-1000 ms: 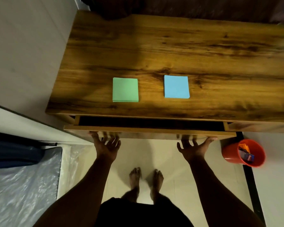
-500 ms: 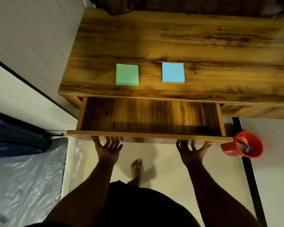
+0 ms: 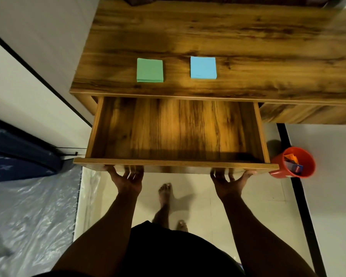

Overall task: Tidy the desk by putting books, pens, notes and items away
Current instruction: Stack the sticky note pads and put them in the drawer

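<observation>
Both hands, left hand (image 3: 128,179) and right hand (image 3: 229,181), grip the open drawer (image 3: 176,163) front, fingers curled under. Green notes (image 3: 149,70) and blue notes (image 3: 203,67) lie near the counter (image 3: 208,33) front edge; orange bin (image 3: 294,162) stands right.

Two square pads of sticky notes lie flat on the wooden desk (image 3: 208,33), near its front edge and side by side, with a clear gap between them. The green pad (image 3: 149,70) is on the left, the blue pad (image 3: 203,67) on the right; both look like thin stacks, though the thickness is hard to judge. Below the front edge, the drawer (image 3: 176,128) is pulled far out. Its inside is wood-grained, and nothing can be seen lying in it.
</observation>
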